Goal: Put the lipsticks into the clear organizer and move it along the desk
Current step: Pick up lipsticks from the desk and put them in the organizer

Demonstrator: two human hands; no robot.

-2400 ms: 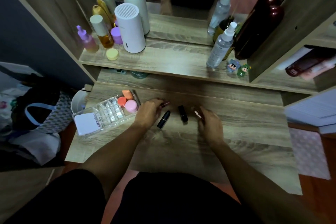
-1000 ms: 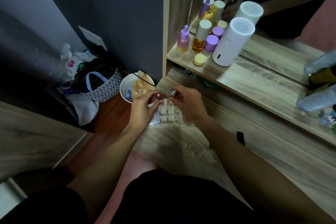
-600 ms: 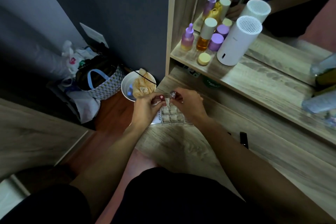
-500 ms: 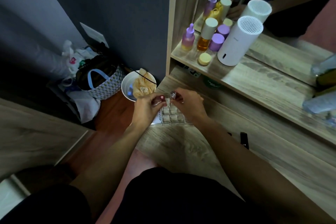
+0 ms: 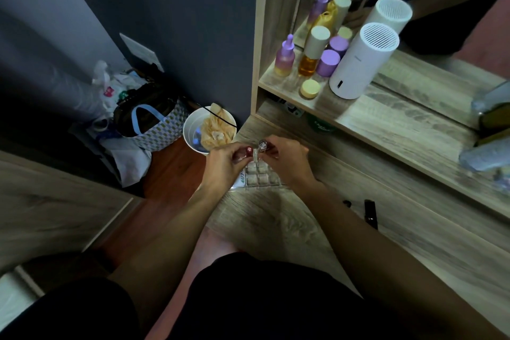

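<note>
Pinching a red-tipped lipstick (image 5: 248, 149) in my left hand (image 5: 223, 167) and a clear-capped lipstick (image 5: 262, 144) in my right hand (image 5: 287, 161), fingers closed tight over the clear organizer (image 5: 259, 178); crowding both in could jam one on a divider and knock it off the counter (image 5: 276, 218) edge

A white cylinder (image 5: 361, 63), purple-capped bottles (image 5: 327, 63), a blue-and-white chequered bag (image 5: 158, 130), a red-ended lipstick (image 5: 247, 150) and grey-brown wood-grain desk (image 5: 276, 223) are shown.

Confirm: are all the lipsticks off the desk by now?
No. A black lipstick lies on the desk to the right of the person's right forearm, apart from the clear organizer.
</note>
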